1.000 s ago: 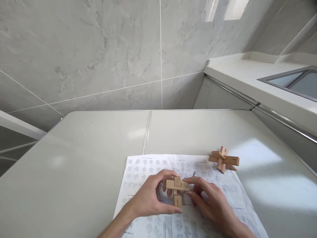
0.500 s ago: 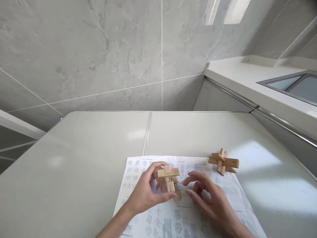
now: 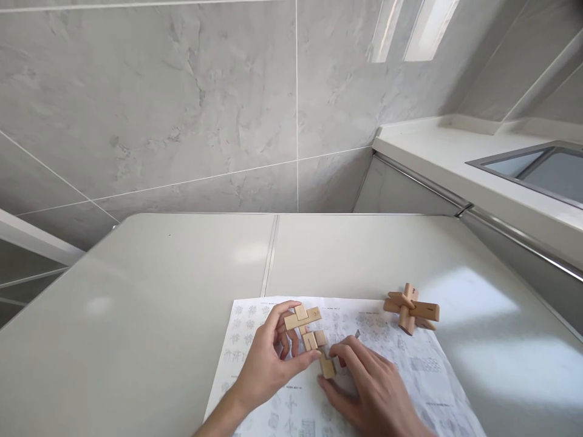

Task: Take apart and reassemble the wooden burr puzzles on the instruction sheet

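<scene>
While the left hand (image 3: 264, 367) clasps the puzzle cluster (image 3: 303, 321), the right hand (image 3: 368, 391) pinches a loose wooden block (image 3: 327, 366).

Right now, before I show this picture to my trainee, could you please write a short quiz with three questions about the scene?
1. True or false: the left hand holds the pale wooden cross-shaped half-built puzzle.
2. Fill in: the tan wooden star-shaped finished puzzle lies on the person's ____ side of both hands.
3. What does the right hand touch?
A) the small loose pale wooden block on the white printed sheet
B) the finished puzzle
C) nothing at all
Key: 1 true; 2 right; 3 A.
</scene>
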`<control>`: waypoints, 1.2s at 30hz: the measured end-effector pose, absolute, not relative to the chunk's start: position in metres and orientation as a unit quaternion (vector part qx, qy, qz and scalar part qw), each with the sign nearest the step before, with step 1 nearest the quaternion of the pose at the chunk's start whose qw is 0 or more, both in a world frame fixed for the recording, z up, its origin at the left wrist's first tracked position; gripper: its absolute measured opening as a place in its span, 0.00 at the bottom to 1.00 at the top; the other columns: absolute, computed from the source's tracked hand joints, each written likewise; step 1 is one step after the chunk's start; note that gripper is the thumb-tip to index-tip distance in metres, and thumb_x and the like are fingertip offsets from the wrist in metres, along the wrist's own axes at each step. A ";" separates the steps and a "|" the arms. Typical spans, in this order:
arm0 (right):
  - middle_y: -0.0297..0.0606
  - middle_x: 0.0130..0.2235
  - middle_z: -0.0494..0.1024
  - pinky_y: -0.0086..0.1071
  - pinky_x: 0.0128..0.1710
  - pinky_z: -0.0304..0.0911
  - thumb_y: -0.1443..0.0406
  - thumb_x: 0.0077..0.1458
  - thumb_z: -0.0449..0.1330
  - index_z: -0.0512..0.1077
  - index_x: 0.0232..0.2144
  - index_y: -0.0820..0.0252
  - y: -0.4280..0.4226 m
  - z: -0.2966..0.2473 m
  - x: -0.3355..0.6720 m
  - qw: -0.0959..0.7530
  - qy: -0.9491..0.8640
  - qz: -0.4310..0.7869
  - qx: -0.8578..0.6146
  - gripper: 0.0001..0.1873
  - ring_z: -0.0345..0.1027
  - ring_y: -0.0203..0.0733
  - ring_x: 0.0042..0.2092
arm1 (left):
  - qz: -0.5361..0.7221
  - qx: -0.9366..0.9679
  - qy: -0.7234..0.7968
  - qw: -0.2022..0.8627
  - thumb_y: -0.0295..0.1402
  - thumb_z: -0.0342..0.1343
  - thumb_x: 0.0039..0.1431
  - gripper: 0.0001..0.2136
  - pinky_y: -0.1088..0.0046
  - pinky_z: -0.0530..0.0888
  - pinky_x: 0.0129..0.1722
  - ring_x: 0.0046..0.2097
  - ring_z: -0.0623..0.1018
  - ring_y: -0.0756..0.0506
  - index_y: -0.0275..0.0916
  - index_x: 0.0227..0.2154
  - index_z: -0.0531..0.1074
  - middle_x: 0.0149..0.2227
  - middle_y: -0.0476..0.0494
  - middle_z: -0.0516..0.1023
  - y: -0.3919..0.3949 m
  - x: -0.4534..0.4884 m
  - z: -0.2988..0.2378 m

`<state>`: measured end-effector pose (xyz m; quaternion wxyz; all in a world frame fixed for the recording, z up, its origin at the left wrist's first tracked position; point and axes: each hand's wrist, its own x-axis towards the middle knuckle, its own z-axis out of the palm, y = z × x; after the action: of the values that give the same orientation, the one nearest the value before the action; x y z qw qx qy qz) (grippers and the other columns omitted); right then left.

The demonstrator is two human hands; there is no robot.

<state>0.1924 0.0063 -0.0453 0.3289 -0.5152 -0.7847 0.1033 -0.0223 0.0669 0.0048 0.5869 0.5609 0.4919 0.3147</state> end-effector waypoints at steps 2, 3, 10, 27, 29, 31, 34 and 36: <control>0.37 0.36 0.79 0.34 0.28 0.70 0.61 0.73 0.55 0.69 0.46 0.52 0.007 -0.047 0.193 0.330 -0.782 0.106 -0.518 0.04 0.78 0.45 0.30 | 0.312 0.562 0.494 0.585 0.43 0.76 0.57 0.32 0.73 0.71 0.33 0.32 0.72 0.49 0.48 0.60 0.67 0.39 0.51 0.78 0.067 -0.022 0.006; 0.38 0.37 0.80 0.34 0.28 0.71 0.61 0.75 0.53 0.70 0.48 0.52 0.007 -0.046 0.194 0.331 -0.783 0.109 -0.516 0.06 0.79 0.45 0.30 | 0.311 0.564 0.496 0.583 0.43 0.75 0.57 0.32 0.73 0.71 0.33 0.33 0.73 0.49 0.48 0.60 0.68 0.39 0.50 0.78 0.066 -0.022 0.007; 0.32 0.32 0.82 0.29 0.23 0.71 0.53 0.80 0.51 0.72 0.53 0.53 0.012 -0.032 0.207 0.360 -0.770 0.163 -0.501 0.14 0.76 0.38 0.22 | 0.296 0.588 0.497 0.566 0.44 0.74 0.59 0.31 0.72 0.71 0.33 0.33 0.72 0.48 0.47 0.61 0.68 0.38 0.49 0.77 0.061 -0.022 0.006; 0.40 0.39 0.86 0.31 0.29 0.75 0.57 0.80 0.51 0.71 0.59 0.50 -0.004 -0.044 0.207 0.393 -0.744 0.169 -0.513 0.14 0.82 0.42 0.30 | 0.228 0.671 0.448 0.545 0.42 0.75 0.58 0.30 0.73 0.67 0.31 0.30 0.69 0.49 0.51 0.61 0.70 0.34 0.55 0.75 0.053 -0.020 0.009; 0.40 0.39 0.86 0.30 0.29 0.74 0.58 0.80 0.52 0.71 0.59 0.51 -0.003 -0.042 0.206 0.394 -0.748 0.169 -0.506 0.13 0.81 0.41 0.29 | 0.229 0.674 0.439 0.548 0.42 0.76 0.57 0.30 0.74 0.66 0.30 0.30 0.68 0.50 0.51 0.60 0.71 0.34 0.55 0.75 0.053 -0.020 0.008; 0.39 0.39 0.85 0.30 0.29 0.75 0.59 0.80 0.52 0.71 0.58 0.51 -0.003 -0.041 0.206 0.393 -0.749 0.167 -0.506 0.12 0.80 0.41 0.28 | 0.231 0.681 0.434 0.543 0.42 0.76 0.56 0.30 0.74 0.66 0.30 0.29 0.67 0.50 0.50 0.60 0.72 0.33 0.55 0.75 0.053 -0.020 0.008; 0.38 0.38 0.85 0.29 0.29 0.74 0.59 0.80 0.53 0.72 0.58 0.51 -0.002 -0.039 0.207 0.392 -0.749 0.167 -0.508 0.13 0.81 0.40 0.29 | 0.231 0.707 0.430 0.511 0.40 0.77 0.56 0.31 0.74 0.67 0.30 0.30 0.67 0.50 0.51 0.60 0.73 0.36 0.54 0.78 0.053 -0.020 0.007; 0.38 0.38 0.85 0.29 0.28 0.74 0.60 0.80 0.53 0.72 0.58 0.52 -0.002 -0.039 0.207 0.393 -0.751 0.168 -0.503 0.12 0.80 0.40 0.29 | 0.234 0.731 0.422 0.483 0.38 0.78 0.54 0.32 0.73 0.70 0.32 0.31 0.69 0.49 0.51 0.60 0.73 0.39 0.53 0.80 0.053 -0.019 0.006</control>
<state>0.2074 -0.0020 -0.0388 0.3933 -0.5032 -0.7509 0.1679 -0.0189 0.0527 0.0058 0.4828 0.7309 0.4215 0.2344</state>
